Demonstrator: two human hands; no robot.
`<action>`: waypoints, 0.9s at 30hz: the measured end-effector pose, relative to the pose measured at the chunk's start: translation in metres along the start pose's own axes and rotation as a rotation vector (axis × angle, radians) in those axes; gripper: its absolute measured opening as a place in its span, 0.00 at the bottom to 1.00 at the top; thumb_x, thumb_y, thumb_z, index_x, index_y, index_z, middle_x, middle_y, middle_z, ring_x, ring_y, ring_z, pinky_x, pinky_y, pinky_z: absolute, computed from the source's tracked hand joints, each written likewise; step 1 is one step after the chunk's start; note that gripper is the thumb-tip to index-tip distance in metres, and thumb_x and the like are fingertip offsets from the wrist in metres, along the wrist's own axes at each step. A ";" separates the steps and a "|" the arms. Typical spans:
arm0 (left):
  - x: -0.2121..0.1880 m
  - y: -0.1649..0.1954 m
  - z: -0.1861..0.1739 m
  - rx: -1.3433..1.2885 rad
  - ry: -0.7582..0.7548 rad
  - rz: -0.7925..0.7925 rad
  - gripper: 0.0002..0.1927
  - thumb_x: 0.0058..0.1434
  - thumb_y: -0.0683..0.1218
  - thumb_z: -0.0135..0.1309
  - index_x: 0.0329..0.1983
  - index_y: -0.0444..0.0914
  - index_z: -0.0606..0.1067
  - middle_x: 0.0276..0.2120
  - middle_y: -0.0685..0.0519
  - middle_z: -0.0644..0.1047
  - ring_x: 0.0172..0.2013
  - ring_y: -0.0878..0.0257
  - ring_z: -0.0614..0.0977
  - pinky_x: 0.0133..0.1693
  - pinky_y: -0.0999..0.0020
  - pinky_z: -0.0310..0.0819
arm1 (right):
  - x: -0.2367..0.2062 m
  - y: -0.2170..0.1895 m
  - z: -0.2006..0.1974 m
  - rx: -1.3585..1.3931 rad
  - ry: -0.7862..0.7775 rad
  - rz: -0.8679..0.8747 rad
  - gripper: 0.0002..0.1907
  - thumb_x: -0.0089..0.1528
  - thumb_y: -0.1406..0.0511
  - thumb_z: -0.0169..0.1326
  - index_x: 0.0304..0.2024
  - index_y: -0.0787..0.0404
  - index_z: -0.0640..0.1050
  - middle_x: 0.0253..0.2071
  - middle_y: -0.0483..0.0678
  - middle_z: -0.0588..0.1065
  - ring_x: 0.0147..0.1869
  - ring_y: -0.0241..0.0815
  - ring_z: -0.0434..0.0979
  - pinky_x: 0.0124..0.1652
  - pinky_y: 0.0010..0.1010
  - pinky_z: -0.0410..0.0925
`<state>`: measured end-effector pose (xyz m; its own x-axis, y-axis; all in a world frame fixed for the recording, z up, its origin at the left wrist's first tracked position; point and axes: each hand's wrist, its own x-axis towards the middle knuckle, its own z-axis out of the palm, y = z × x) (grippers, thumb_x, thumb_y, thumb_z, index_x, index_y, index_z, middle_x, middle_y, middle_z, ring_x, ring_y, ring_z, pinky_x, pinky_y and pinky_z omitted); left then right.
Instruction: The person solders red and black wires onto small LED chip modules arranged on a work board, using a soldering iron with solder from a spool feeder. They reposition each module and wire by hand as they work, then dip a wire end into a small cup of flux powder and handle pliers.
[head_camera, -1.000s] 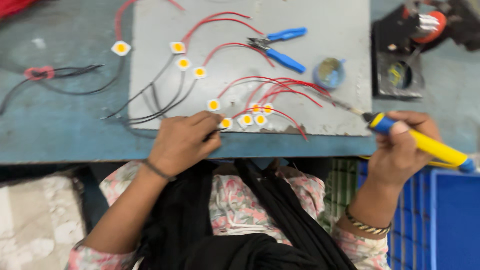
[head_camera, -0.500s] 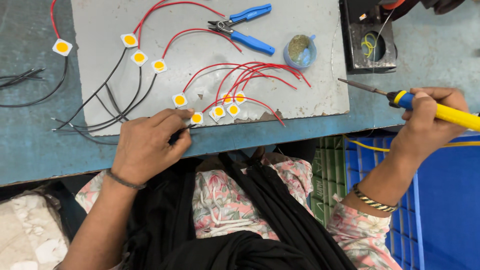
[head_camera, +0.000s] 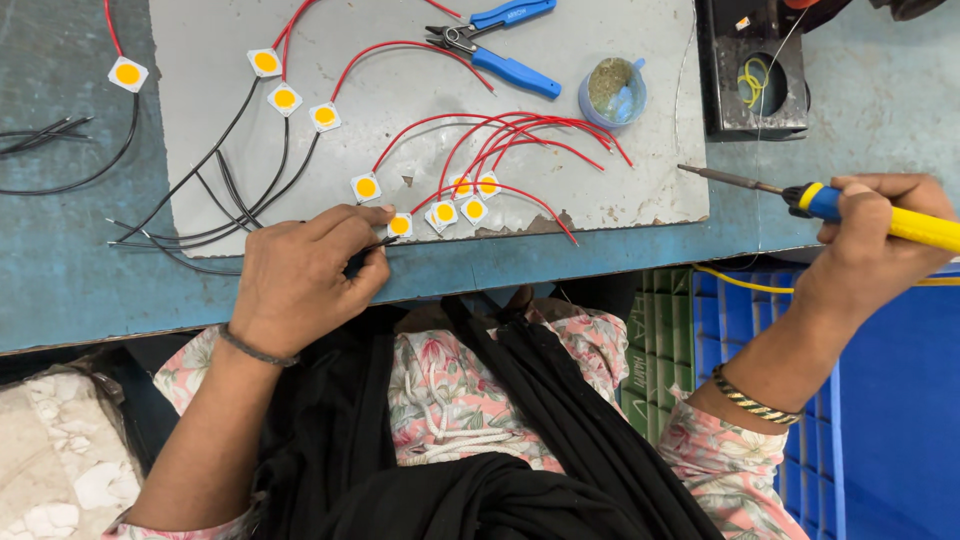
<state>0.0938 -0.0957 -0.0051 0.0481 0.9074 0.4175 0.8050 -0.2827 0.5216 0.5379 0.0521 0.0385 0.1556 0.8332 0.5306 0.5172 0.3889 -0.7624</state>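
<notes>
- The left hand (head_camera: 300, 275) pinches a thin black wire (head_camera: 365, 250) beside a small white square chip with a yellow dot (head_camera: 400, 225) on the blue worktop (head_camera: 80, 290).
- The right hand (head_camera: 870, 245) grips a yellow-and-blue soldering iron (head_camera: 900, 220).

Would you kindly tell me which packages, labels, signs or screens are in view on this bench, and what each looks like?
No packages, signs or screens are in view.
Pliers: top centre on the grey mat, blue handles; one carries small pale lettering.
Green crate: under the bench edge, ribbed, with raised moulded lettering.
Small pot: right of the pliers, round, blue, no label showing.
</notes>
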 end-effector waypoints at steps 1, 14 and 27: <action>0.000 0.000 0.000 -0.002 0.002 0.001 0.04 0.57 0.41 0.60 0.31 0.37 0.75 0.44 0.58 0.84 0.27 0.56 0.82 0.28 0.63 0.74 | 0.000 0.000 0.001 0.009 -0.005 -0.002 0.06 0.65 0.71 0.53 0.37 0.72 0.75 0.32 0.52 0.76 0.25 0.32 0.65 0.28 0.21 0.61; -0.001 -0.001 0.001 0.024 0.002 0.019 0.05 0.56 0.41 0.60 0.28 0.38 0.75 0.45 0.58 0.84 0.25 0.57 0.81 0.27 0.63 0.73 | 0.002 -0.005 0.003 0.025 -0.015 0.016 0.06 0.66 0.72 0.52 0.38 0.73 0.75 0.36 0.54 0.78 0.28 0.33 0.69 0.30 0.21 0.64; -0.001 -0.001 -0.001 0.022 0.017 0.024 0.04 0.57 0.41 0.61 0.30 0.38 0.77 0.45 0.58 0.84 0.24 0.58 0.81 0.27 0.64 0.74 | 0.005 0.000 0.017 0.095 -0.022 0.047 0.03 0.67 0.74 0.54 0.38 0.70 0.74 0.36 0.53 0.77 0.26 0.33 0.67 0.29 0.22 0.65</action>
<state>0.0928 -0.0971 -0.0054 0.0579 0.8948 0.4428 0.8165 -0.2977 0.4948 0.5239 0.0632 0.0351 0.1587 0.8592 0.4864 0.4273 0.3844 -0.8183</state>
